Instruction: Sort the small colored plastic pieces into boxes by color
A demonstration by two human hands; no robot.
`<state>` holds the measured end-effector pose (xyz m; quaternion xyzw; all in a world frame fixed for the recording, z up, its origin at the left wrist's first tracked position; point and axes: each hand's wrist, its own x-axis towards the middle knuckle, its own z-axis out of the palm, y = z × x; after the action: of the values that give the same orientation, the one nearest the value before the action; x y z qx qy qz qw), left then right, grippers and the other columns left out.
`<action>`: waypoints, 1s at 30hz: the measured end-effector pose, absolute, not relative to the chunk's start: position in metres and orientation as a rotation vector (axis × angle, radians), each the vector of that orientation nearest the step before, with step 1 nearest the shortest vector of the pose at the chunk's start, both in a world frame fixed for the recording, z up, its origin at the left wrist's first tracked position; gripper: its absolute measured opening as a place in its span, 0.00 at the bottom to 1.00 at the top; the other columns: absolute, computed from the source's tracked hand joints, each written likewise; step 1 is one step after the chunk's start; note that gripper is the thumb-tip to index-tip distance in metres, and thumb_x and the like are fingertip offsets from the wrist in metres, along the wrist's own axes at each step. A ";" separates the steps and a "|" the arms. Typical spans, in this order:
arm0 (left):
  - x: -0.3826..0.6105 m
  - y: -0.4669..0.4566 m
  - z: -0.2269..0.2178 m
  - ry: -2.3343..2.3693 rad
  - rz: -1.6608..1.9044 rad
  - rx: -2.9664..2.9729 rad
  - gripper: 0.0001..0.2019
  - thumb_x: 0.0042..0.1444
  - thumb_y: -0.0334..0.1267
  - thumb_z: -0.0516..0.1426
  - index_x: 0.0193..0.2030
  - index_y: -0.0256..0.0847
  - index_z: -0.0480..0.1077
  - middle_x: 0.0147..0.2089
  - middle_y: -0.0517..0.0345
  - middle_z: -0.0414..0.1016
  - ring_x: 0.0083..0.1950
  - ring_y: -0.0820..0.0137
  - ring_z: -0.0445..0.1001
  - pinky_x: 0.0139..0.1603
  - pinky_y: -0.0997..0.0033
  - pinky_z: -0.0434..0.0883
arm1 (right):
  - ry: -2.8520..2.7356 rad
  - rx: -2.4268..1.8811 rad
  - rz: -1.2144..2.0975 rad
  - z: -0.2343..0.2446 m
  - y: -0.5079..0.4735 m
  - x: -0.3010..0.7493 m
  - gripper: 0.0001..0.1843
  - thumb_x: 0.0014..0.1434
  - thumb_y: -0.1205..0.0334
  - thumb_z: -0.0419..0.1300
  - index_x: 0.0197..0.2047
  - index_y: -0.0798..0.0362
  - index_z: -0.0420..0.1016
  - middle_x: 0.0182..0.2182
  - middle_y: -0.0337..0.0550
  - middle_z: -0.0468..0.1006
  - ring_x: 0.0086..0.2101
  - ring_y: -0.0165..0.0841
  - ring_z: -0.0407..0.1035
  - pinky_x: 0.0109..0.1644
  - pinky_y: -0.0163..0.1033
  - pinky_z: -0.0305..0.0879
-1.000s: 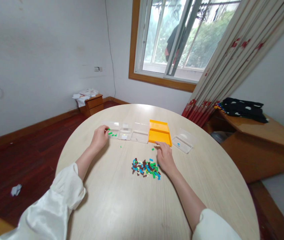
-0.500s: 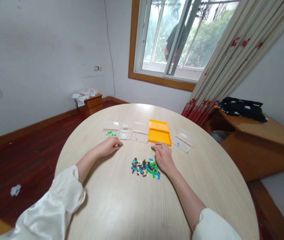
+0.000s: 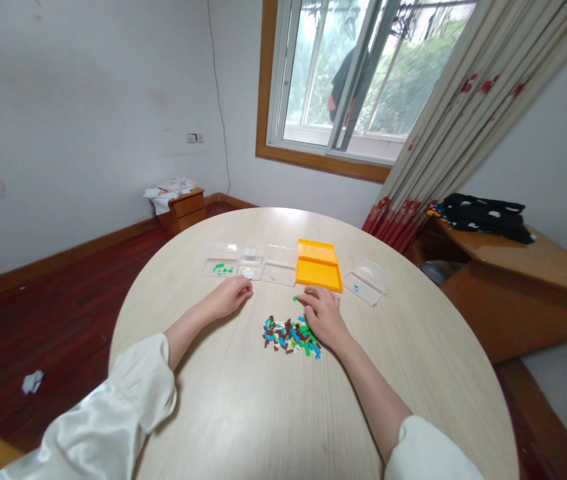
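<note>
My right hand (image 3: 324, 313) reaches over the table, thumb and index finger pinching a small green toy brick (image 3: 294, 299) at their tips. Just below it lies a loose pile of small bricks (image 3: 290, 337) in brown, blue, green and cream. My left hand (image 3: 232, 297) is closed, fingertips together, in front of the small clear box with something pale in it (image 3: 248, 273). Whatever its fingers may hold is hidden. Behind that hand, a clear open box (image 3: 208, 268) contains several green bricks (image 3: 223, 269).
More open boxes line the far side of the round table (image 3: 243, 413): a clear one (image 3: 283, 275), an orange one (image 3: 319, 273) and a clear one at right (image 3: 370, 293) with blue bricks (image 3: 356, 289). A wooden desk (image 3: 553, 267) stands to the right.
My left hand has shifted right, toward the middle. My right hand has moved slightly left, and the green brick at its fingertips now shows more fully.
</note>
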<state>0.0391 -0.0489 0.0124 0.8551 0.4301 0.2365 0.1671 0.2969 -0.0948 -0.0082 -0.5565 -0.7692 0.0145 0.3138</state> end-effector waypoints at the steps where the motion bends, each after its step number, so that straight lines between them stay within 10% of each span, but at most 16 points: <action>1: 0.043 -0.050 0.012 1.235 0.688 2.419 0.06 0.57 0.31 0.51 0.31 0.37 0.67 0.31 0.56 0.70 0.35 0.69 0.68 0.39 0.70 0.65 | -2.076 -1.425 0.057 -0.008 -0.095 0.296 0.20 0.54 0.72 0.48 0.43 0.50 0.76 0.46 0.48 0.72 0.49 0.39 0.62 0.54 0.51 0.53; 15: 0.112 -0.046 0.000 1.040 0.650 2.540 0.14 0.57 0.28 0.52 0.48 0.38 0.71 0.38 0.53 0.72 0.41 0.69 0.70 0.44 0.71 0.66 | -1.983 -1.404 0.217 -0.005 -0.094 0.297 0.24 0.55 0.71 0.43 0.51 0.51 0.69 0.46 0.47 0.73 0.49 0.38 0.62 0.54 0.49 0.53; 30: 0.114 -0.045 0.003 1.058 0.501 2.675 0.09 0.59 0.29 0.49 0.40 0.37 0.70 0.39 0.52 0.69 0.41 0.68 0.69 0.43 0.70 0.66 | -1.975 -1.385 0.231 -0.005 -0.095 0.298 0.23 0.54 0.72 0.44 0.49 0.52 0.69 0.46 0.47 0.74 0.49 0.38 0.62 0.53 0.49 0.53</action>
<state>0.1142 -0.0450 0.0029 0.9104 0.3601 0.1707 0.1107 0.2980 -0.0947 -0.0047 -0.5351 -0.7630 0.0894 0.3514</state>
